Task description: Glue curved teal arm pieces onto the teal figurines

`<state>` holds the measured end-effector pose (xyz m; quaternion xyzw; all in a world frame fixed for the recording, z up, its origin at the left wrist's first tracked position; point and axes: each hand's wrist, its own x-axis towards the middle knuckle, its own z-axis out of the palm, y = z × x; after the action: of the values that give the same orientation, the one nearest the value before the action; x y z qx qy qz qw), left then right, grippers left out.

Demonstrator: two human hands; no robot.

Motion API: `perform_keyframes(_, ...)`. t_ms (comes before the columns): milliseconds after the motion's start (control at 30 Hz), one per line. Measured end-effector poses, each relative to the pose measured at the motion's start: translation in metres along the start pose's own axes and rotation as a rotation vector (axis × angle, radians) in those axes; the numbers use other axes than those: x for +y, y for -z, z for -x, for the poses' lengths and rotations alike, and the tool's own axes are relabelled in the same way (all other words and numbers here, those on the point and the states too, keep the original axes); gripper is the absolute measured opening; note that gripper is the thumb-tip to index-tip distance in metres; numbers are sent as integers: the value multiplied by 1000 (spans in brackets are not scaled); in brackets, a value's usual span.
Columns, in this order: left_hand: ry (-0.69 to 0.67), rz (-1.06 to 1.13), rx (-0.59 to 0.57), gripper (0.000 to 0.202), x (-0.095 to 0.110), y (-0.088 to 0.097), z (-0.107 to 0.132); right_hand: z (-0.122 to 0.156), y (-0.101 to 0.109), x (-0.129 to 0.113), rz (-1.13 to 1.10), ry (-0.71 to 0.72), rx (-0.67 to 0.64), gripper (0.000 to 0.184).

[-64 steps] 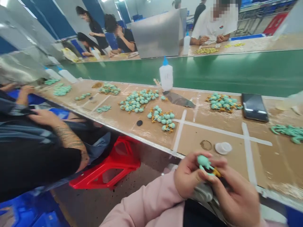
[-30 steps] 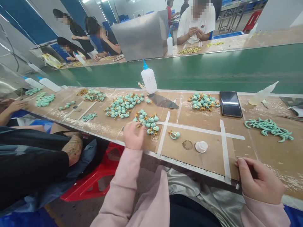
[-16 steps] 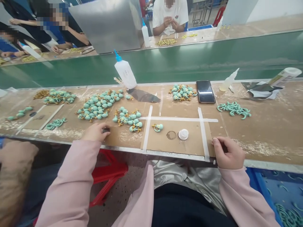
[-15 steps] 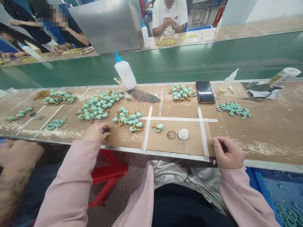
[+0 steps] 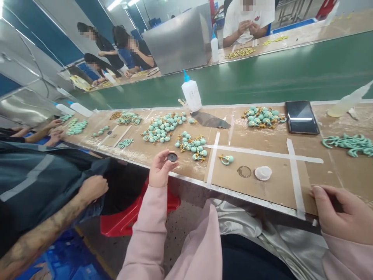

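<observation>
While in left fingers (image 5: 162, 158), one disc (image 5: 172, 157).

Left hand (image 5: 160, 170) lifted black disc (image 5: 172, 157) off table (image 5: 262, 190).

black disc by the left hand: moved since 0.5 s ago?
Yes. The black disc lay flat on the table, left of the small teal pile. Now the left hand pinches it, raised off the surface.

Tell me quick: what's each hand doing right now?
Left hand: shut, pinching a small black disc.
Right hand: curled at the table edge; cannot tell whether it holds anything.
</observation>
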<state>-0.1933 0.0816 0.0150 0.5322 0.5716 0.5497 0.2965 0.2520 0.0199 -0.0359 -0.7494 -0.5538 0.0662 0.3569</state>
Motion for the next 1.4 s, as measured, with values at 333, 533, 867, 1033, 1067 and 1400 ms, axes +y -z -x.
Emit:
perform_keyframes(333,-166,444,-244,44,56,-75,43,5,8,-16,-146,154,87,16)
perform_keyframes(533,314,721,-923,48,60,-126,90,21,29,-83,-480,762,-445,43)
perform_keyframes(867,627,760,-1246,58,47,-148,97,12,27,-88,-489,829,-654,40)
perform_keyframes(1033,457,560,-1027,55,46,-150,92,-23,23,-53,-179,569,-400,19)
perform_keyframes(1067,401,478,-973,51,47,-149,89,-31,18,-43,-53,525,-379,20)
perform_keyframes(1400,36,-89,-637,33,27,-100,60,-47,-15,-9,83,421,-322,39)
